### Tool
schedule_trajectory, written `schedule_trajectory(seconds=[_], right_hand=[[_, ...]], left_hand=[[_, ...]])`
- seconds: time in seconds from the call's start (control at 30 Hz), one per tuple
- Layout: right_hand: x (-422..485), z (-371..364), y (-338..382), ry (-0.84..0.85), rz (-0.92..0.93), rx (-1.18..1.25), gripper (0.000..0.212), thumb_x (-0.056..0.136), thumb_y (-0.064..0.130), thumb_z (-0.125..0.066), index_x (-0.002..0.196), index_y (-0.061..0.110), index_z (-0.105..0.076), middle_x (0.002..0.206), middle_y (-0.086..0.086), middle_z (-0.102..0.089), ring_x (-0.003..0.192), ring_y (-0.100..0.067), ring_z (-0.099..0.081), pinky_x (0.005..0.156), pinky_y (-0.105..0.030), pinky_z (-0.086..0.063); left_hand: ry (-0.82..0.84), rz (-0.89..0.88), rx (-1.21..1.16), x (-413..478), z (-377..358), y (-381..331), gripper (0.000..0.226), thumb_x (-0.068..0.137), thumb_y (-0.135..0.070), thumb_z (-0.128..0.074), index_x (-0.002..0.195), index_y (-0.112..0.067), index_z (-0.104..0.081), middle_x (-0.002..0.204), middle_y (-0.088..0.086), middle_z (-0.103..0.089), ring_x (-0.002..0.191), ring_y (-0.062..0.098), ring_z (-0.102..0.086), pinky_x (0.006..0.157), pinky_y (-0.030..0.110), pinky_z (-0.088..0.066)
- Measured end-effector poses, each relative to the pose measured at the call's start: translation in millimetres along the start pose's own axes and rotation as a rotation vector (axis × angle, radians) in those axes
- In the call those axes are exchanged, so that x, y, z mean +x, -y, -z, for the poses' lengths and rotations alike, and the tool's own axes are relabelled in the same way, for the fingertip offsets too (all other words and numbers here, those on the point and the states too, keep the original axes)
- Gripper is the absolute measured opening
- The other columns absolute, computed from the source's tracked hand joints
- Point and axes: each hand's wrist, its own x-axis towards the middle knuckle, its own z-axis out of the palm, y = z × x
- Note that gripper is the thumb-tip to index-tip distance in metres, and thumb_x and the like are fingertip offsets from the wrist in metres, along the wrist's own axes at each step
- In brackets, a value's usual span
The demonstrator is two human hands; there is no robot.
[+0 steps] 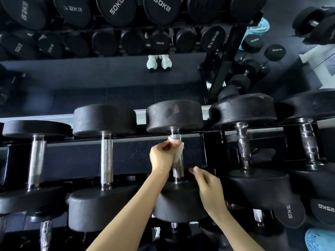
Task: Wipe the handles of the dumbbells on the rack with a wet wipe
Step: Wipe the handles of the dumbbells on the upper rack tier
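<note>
- The left hand (161, 156) covers most of the wet wipe (179, 150) and the middle of the handle (178, 171).
- Its fingers curl round the wipe on the handle's far half.
- The right hand (208, 187) hangs beside the handle's near end, fingers loosely curled, empty.

Both bare forearms reach forward from the body, angling in toward each other. The left hand (161, 156) is the farther one, its back turned up and the wrist fairly straight. Its fingers (167, 146) curl round to the right and pinch a wet wipe (178, 149) against a handle (178, 169). The right hand (208, 187) hangs nearer and lower, just right of that handle, holding nothing. Its fingers are loosely bent, the foremost tip pointing toward the left wrist. I can't tell whether it touches the handle. The hands are close but apart.
</note>
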Motion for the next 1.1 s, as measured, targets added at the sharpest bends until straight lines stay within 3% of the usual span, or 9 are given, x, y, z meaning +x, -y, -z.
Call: schedule_trajectory(seconds=[0.07, 0.2, 0.37, 0.5, 0.63, 0.7, 0.77, 0.9, 1.1], right_hand=[[0, 0, 1, -0.008, 0.002, 0.007, 0.045, 0.085, 0.059, -0.041, 0.089, 0.026, -0.071, 0.079, 0.003, -0.072, 0.084, -0.002, -0.065, 0.077, -0.025, -0.048], [0, 0, 1, -0.023, 0.039, -0.001, 0.043, 0.091, 0.048, -0.044, 0.078, 0.018, -0.071, 0.077, -0.008, -0.07, 0.078, -0.016, -0.064, 0.074, -0.034, -0.048], [1, -1, -2, -0.033, 0.009, -0.019, 0.024, 0.094, 0.03, -0.051, 0.089, 0.024, -0.073, 0.081, 0.015, -0.072, 0.087, 0.006, -0.063, 0.078, -0.019, -0.045], [0, -1, -3, -0.047, 0.008, -0.018, 0.024, 0.095, 0.028, -0.05, 0.084, 0.029, -0.071, 0.076, 0.012, -0.072, 0.08, 0.002, -0.064, 0.074, -0.022, -0.047], [2, -2, -4, -0.054, 0.009, -0.016, 0.024, 0.095, 0.026, -0.049, 0.082, 0.032, -0.069, 0.077, -0.006, -0.072, 0.078, -0.017, -0.065, 0.075, -0.036, -0.049], [2, -4, -6, -0.066, -0.006, -0.017, 0.024, 0.095, 0.025, -0.049, 0.085, 0.027, -0.072, 0.076, -0.002, -0.072, 0.078, -0.009, -0.065, 0.079, -0.033, -0.05], [2, -5, -6, -0.08, -0.018, -0.007, 0.024, 0.095, 0.024, -0.049, 0.086, 0.026, -0.072, 0.077, -0.002, -0.073, 0.079, -0.008, -0.066, 0.082, -0.034, -0.05], [2, -6, -8, -0.081, -0.01, -0.001, 0.024, 0.096, 0.025, -0.048, 0.087, 0.028, -0.071, 0.084, -0.019, -0.07, 0.086, -0.029, -0.064, 0.084, -0.04, -0.048], [-2, -7, -9, -0.118, 0.038, -0.034, 0.029, 0.097, 0.027, -0.046, 0.085, 0.022, -0.071, 0.078, -0.014, -0.07, 0.079, -0.019, -0.064, 0.077, -0.032, -0.047]], left_hand=[[-0.051, -0.005, -0.05, 8, -6, -8, 0.032, 0.077, -0.036, -0.076, 0.084, -0.004, -0.073, 0.078, 0.007, -0.073, 0.065, 0.009, -0.063, 0.063, 0.021, -0.049], [-0.019, 0.013, -0.184, 17, -11, -9, 0.027, 0.077, -0.035, -0.076, 0.083, -0.009, -0.074, 0.075, 0.003, -0.074, 0.068, 0.008, -0.067, 0.064, 0.015, -0.05], [0.278, 0.008, -0.186, 29, 4, -1, 0.03, 0.074, -0.038, -0.071, 0.085, -0.01, -0.076, 0.078, -0.001, -0.072, 0.077, 0.009, -0.065, 0.074, 0.021, -0.05], [0.477, -0.008, -0.131, 43, 15, -10, 0.021, 0.085, -0.025, -0.062, 0.088, -0.005, -0.07, 0.076, 0.0, -0.072, 0.071, 0.009, -0.066, 0.06, 0.022, -0.052], [0.239, -0.148, 0.017, 35, 5, -20, 0.017, 0.085, -0.027, -0.069, 0.081, -0.011, -0.066, 0.068, -0.004, -0.07, 0.068, 0.011, -0.067, 0.064, 0.027, -0.055], [0.015, -0.205, 0.286, 22, -8, -24, 0.023, 0.086, -0.034, -0.067, 0.072, -0.016, -0.063, 0.064, -0.008, -0.063, 0.061, 0.007, -0.059, 0.055, 0.017, -0.045], [-0.097, -0.34, 0.518, 9, -16, -24, 0.028, 0.091, -0.035, -0.059, 0.068, -0.019, -0.058, 0.059, -0.006, -0.055, 0.056, 0.01, -0.052, 0.049, 0.022, -0.036], [-0.04, -0.422, 0.679, 0, -7, -19, 0.032, 0.091, -0.039, -0.058, 0.069, -0.017, -0.053, 0.067, 0.002, -0.058, 0.063, 0.018, -0.051, 0.058, 0.025, -0.034], [0.175, -0.377, 0.742, -14, 15, 5, 0.041, 0.086, -0.037, -0.066, 0.057, -0.012, -0.052, 0.052, -0.009, -0.045, 0.052, 0.006, -0.043, 0.049, 0.016, -0.034]])
